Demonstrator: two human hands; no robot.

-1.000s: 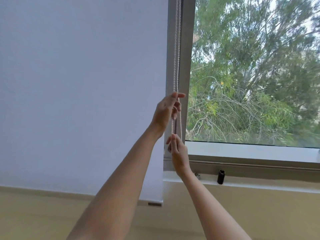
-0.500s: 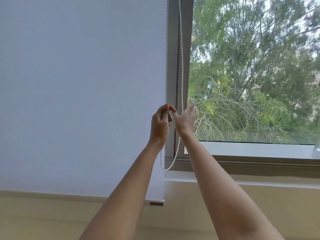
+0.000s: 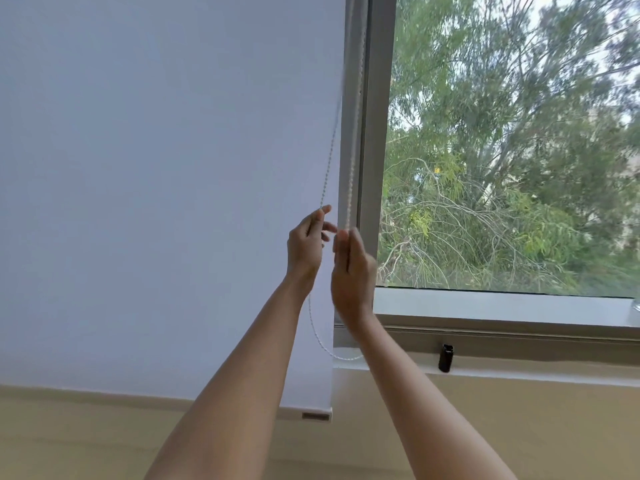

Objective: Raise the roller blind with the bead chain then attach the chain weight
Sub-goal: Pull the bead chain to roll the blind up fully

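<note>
A white roller blind (image 3: 166, 188) covers the left of the window, its bottom bar (image 3: 313, 414) hanging below the sill. A white bead chain (image 3: 350, 174) drops along the grey frame in two strands and loops at the bottom (image 3: 323, 346). My left hand (image 3: 306, 242) pinches the left strand between thumb and fingers, drawing it out over the blind. My right hand (image 3: 351, 271) is closed around the right strand just beside it. A small black chain weight (image 3: 445, 357) stands upright on the sill, to the right of my arms.
The grey window frame (image 3: 375, 133) runs up beside the chain. A white sill (image 3: 519, 374) lies below the glass, with green trees outside. A beige wall (image 3: 519, 427) is under the sill. Something clear shows at the far right edge (image 3: 636, 304).
The left strand has swung left over the blind with my left hand. My right hand has dropped lower and closed on the right strand. The view shifted and the black weight is visible again.
</note>
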